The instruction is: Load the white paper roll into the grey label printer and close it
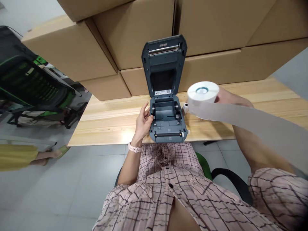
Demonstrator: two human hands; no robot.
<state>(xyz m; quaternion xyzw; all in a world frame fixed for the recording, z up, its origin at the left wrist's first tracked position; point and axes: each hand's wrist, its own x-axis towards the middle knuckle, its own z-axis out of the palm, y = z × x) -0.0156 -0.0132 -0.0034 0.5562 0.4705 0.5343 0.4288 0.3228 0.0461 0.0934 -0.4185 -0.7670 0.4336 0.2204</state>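
Note:
A dark grey label printer (166,126) sits on the wooden table with its lid (165,64) raised, the roll holders inside showing no roll. My left hand (143,122) is at the printer's left side, thumb over the edge and fingers along the outer wall. My right hand (232,98) grips a large white label roll (203,96) from its right side, held up to the right of the printer. The roll's loose strip (255,120) trails right across my forearm. Most of the right fingers are hidden behind the roll.
Stacked cardboard boxes (211,25) stand along the back of the wooden table (106,118). A small white roll (185,107) is beside the printer's right side. At the left are a black mesh office chair (31,83) and another person's legs (43,156).

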